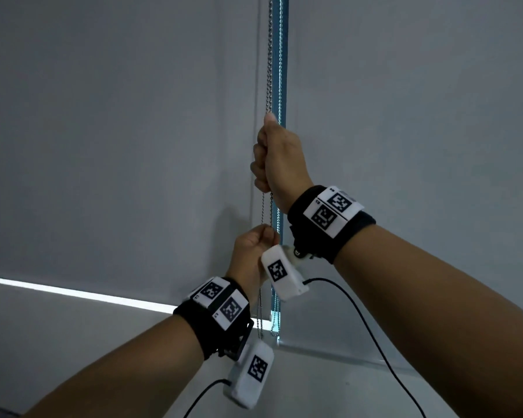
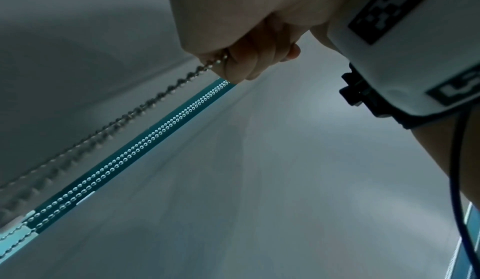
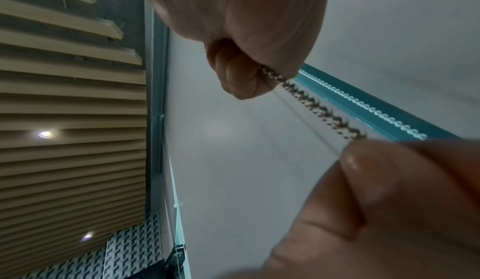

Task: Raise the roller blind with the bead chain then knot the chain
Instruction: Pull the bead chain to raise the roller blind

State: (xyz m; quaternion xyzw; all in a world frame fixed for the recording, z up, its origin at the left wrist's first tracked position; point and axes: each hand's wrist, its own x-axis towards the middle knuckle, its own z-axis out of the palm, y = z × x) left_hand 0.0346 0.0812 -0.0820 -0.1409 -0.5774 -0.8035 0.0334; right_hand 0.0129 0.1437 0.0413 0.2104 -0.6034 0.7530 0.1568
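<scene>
A metal bead chain [image 1: 270, 70] hangs in front of the grey roller blind [image 1: 118, 146], close to the blind's right edge. My right hand [image 1: 274, 152] is the upper one and grips the chain in a fist, thumb on top. In the right wrist view the chain [image 3: 319, 107] runs taut from my right hand [image 3: 241, 74] to my left hand [image 3: 389, 180]. A short way below the right hand, my left hand [image 1: 252, 245] pinches the chain. Under my left hand [image 2: 249, 61] the chain [image 2: 155, 98] hangs on down. A bright slit shows below the blind's bottom edge [image 1: 73, 292].
A second grey blind [image 1: 405, 116] hangs to the right, across a narrow teal gap [image 1: 284, 55] where more bead strands [image 2: 145, 139] hang. The right wrist's white camera box [image 1: 284, 276] sits almost against my left hand, and its black cable [image 1: 360, 315] droops down. A slatted ceiling [image 3: 64, 119] is overhead.
</scene>
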